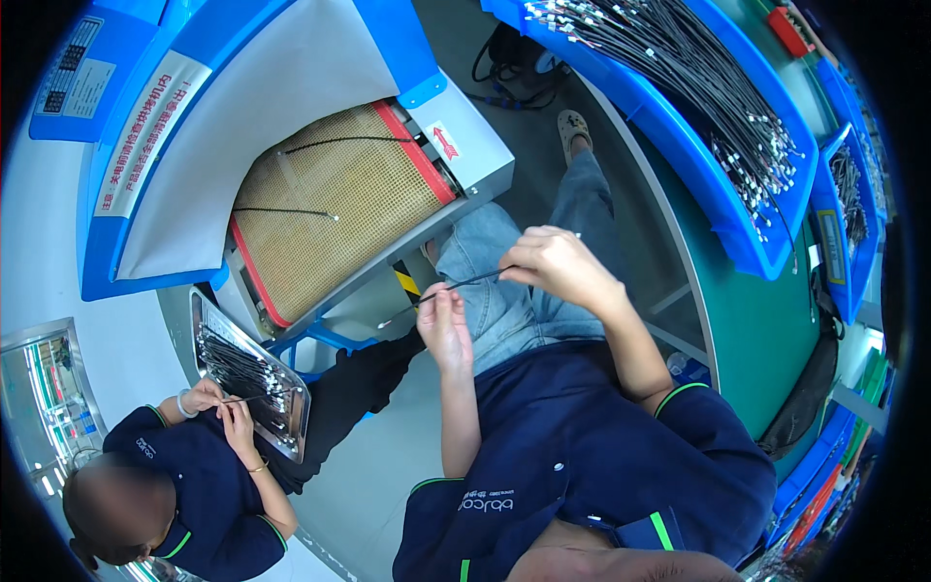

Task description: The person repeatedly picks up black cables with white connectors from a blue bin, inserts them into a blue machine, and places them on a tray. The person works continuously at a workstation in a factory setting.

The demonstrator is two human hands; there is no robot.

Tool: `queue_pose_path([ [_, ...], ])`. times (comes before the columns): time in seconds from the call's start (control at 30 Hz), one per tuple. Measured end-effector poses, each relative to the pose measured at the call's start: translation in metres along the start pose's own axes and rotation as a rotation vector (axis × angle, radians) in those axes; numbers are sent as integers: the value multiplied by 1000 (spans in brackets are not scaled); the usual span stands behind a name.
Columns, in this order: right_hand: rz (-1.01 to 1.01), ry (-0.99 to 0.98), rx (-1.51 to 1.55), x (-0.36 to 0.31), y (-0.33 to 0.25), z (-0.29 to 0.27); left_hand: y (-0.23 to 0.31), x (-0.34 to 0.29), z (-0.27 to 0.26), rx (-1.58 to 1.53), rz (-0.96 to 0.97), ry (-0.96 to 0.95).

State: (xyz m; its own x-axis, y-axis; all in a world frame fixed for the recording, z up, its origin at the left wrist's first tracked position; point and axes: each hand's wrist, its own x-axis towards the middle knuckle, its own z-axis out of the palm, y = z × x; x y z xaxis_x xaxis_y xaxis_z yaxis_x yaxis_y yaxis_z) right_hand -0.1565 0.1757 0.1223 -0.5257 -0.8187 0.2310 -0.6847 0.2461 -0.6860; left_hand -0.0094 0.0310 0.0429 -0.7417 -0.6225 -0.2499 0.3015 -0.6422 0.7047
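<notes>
A thin black cable (476, 279) stretches between my hands above my lap. Its light-coloured tip pokes out to the left, past the fingers of my left hand (447, 330), which pinches the cable. My right hand (562, 264) grips it farther along, thumb and fingers pressed together; the end there is hidden or too small to make out. Ahead and to the left of my hands lies a tan mesh conveyor belt (339, 209) with red edges. Two more black cables rest on it, an upper cable (339, 142) and a lower cable (281, 210).
A blue and white machine hood (252, 107) covers the belt's far side. On the right, a green table (742, 310) bears a large blue bin (669, 145) heaped with black cables. At lower left a co-worker (208, 485) handles a cable over a metal tray (299, 427) of cables.
</notes>
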Motion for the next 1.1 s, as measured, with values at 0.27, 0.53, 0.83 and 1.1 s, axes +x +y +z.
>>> queue_pose_path([
  [0.27, 91, -24, 49, -7, 9, -27, 21, 7, -13, 10, 138, 96],
  [0.53, 39, 89, 137, -11, 13, -19, 25, 8, -14, 36, 157, 135],
  [0.83, -381, 313, -122, -15, 21, -18, 28, 7, -10, 101, 141, 165],
  [1.1, -469, 353, -230, -17, 21, -22, 38, 4, 1, 171, 124, 165],
])
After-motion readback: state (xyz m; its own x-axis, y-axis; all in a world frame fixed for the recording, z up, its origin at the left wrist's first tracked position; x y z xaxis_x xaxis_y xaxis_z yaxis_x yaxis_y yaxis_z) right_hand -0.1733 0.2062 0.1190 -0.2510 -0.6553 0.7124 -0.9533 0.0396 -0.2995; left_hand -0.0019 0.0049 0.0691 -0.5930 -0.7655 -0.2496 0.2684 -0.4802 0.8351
